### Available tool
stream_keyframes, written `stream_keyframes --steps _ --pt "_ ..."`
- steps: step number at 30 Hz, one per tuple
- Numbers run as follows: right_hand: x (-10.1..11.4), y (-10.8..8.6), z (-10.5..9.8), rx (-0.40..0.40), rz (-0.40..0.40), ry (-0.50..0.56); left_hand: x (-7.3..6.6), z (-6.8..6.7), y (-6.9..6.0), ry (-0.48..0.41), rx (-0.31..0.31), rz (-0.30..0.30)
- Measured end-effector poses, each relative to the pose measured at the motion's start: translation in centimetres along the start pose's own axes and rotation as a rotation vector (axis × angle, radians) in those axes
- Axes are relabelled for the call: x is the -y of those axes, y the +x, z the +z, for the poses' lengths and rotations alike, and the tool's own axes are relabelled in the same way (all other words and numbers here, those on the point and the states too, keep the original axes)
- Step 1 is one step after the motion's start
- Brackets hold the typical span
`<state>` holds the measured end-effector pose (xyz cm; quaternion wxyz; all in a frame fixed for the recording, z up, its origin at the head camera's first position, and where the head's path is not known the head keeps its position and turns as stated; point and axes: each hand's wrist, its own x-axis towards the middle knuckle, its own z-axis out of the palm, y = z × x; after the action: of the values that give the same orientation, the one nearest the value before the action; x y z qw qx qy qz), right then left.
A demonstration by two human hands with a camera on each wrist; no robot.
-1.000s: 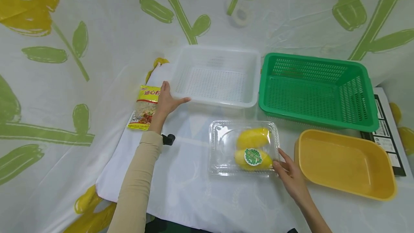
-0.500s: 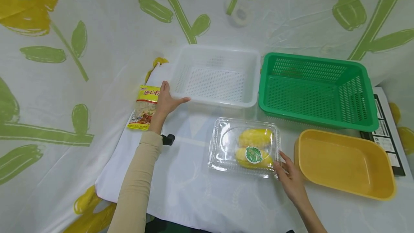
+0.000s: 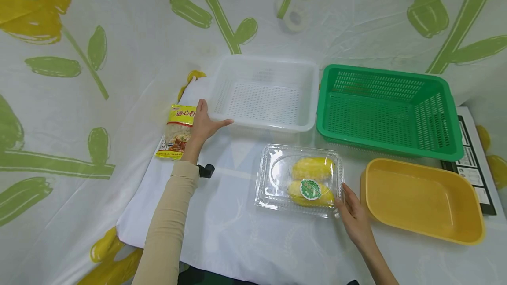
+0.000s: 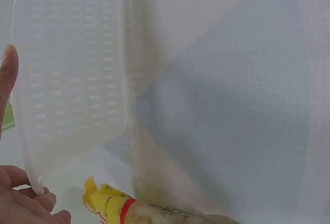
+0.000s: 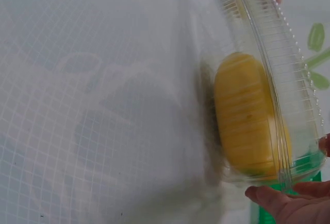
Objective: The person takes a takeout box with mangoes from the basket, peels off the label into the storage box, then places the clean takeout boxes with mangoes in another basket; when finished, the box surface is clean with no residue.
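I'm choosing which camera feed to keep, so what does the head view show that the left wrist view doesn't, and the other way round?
Only the head view shows the green basket, yellow tub, clear box, yellow fruit and right hand. Only the left wrist view clearly shows the slotted near outer wall of the white basket. Both share that basket, the left hand and the packet.

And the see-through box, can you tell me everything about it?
The see-through box looks like thin, shiny plastic with ridged sides; its lid looks shut. Two yellow fruits lie inside, toward the right end; a round green sticker shows over one. It lies on the white cloth, nearer than the white basket and left of the yellow tub. The right hand holds its right edge.
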<state>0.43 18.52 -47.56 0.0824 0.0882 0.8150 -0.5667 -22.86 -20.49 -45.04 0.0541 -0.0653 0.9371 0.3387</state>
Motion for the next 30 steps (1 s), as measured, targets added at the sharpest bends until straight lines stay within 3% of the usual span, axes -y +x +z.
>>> stream_keyframes --steps 9,13,19,22,24,26,30 --pt "0.0 0.0 -0.3 -0.006 0.035 -0.007 -0.3 0.4 0.1 0.004 0.006 -0.022" --pt "0.2 0.1 -0.6 -0.011 0.071 -0.032 -0.5 0.8 -0.3 0.004 -0.025 -0.042" --pt "0.6 0.7 -0.9 -0.076 0.07 -0.153 -0.7 2.2 -2.8 -0.032 -0.1 -0.035" --pt "0.9 1.0 -0.9 -0.125 0.01 -0.189 -1.1 3.3 -4.9 -0.125 -0.101 -0.02" --pt "1.1 1.3 -0.9 -0.156 -0.037 -0.195 -1.4 4.2 -6.4 -0.158 -0.076 0.016" --pt "1.4 1.6 -0.7 -0.194 -0.085 -0.203 -2.0 5.1 -8.0 -0.179 -0.022 0.089" --pt "1.9 2.2 0.0 -0.295 -0.204 -0.205 -2.9 6.6 -10.8 -0.122 0.18 0.276"
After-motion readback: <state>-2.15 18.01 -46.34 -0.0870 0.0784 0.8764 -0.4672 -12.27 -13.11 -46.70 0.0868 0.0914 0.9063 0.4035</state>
